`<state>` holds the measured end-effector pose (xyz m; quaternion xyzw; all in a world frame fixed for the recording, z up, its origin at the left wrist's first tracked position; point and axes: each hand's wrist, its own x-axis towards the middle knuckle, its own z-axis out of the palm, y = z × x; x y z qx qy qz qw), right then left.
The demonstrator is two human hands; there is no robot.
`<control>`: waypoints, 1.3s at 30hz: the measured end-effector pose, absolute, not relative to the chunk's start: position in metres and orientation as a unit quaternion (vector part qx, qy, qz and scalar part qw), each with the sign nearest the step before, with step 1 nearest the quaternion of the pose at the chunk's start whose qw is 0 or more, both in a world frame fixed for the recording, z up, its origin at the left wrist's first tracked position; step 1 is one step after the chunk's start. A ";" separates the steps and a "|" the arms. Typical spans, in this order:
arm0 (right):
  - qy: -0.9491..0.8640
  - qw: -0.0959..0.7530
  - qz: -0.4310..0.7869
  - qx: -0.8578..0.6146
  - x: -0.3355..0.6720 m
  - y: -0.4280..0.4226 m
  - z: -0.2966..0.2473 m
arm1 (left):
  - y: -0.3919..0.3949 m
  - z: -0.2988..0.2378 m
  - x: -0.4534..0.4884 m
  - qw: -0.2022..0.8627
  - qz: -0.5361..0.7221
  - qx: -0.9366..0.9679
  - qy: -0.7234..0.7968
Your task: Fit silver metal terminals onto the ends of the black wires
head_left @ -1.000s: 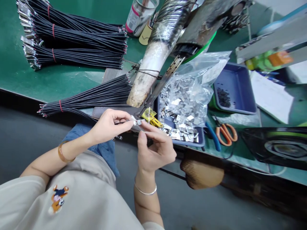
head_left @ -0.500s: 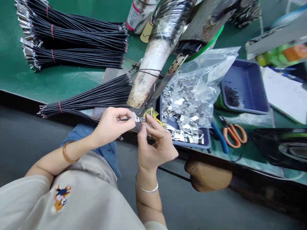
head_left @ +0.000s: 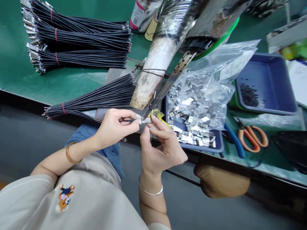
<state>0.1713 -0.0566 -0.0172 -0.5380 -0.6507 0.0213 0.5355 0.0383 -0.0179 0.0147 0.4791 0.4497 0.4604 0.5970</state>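
My left hand pinches a thin black cable near its end, with a whitish covering at the fingertip. Against that cable end sits a small shiny metal piece. My right hand has its index finger and thumb closed at the metal piece's far end; the other fingers curl loosely. Just above the fingertips, a dark pointed metal arm comes down beside a worn, wrapped white tube. Left of the tube, a fanned bundle of black cables is tied with a red band.
More tied cable bundles lie at the back left. On the right, a blue tray holds loose metal pieces and a plastic bag. Beyond are orange-handled scissors, blue-handled pliers and a blue bin of small black bits.
The view has shifted, so the bench things appear farther right. Both hands keep their hold at the cable end and metal piece, with little movement relative to the bench.
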 end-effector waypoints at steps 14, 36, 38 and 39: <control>-0.656 0.539 0.007 -0.528 0.171 -0.054 -0.009 | -0.020 0.018 0.039 0.575 0.442 0.495 0.479; -0.677 0.523 -0.031 -0.517 0.171 -0.052 -0.007 | -0.024 0.017 0.039 0.562 0.431 0.512 0.486; -0.673 0.526 -0.019 -0.519 0.173 -0.054 -0.010 | -0.024 0.017 0.038 0.563 0.423 0.518 0.485; -0.674 0.525 -0.018 -0.519 0.174 -0.055 -0.012 | -0.024 0.017 0.038 0.561 0.420 0.523 0.485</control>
